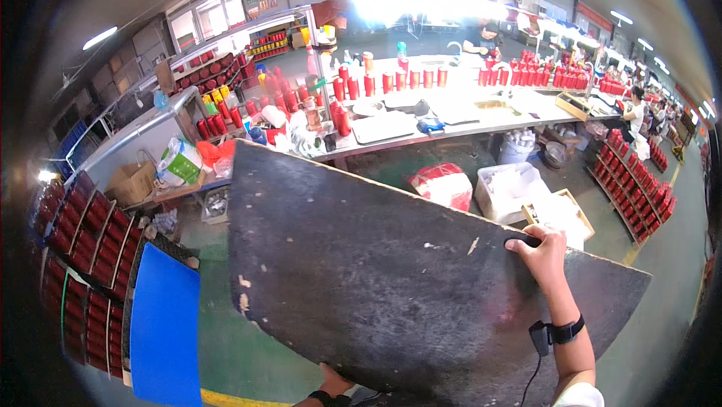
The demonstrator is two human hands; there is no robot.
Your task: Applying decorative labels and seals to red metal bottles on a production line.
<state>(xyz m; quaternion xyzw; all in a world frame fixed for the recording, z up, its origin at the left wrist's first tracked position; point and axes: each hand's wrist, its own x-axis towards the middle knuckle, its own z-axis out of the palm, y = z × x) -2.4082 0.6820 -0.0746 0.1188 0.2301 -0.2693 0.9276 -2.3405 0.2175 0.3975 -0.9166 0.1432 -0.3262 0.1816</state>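
Head view: a black board [406,271] is held tilted above the green floor [226,317], in front of the bench [549,106]. Its upper edge is grasped, toward the right end, by the right grip [545,255]. Its lower edge is met by the left grip [335,381], mostly hidden, so whether it is clenched cannot be told. Red cylinders [388,82] are lined up along the bench; a blue panel [165,324] is seen to the board's left.

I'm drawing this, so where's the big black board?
In the head view, the flat black board spans the lower middle, right hand gripping its upper edge, flat blue sheet to its left.
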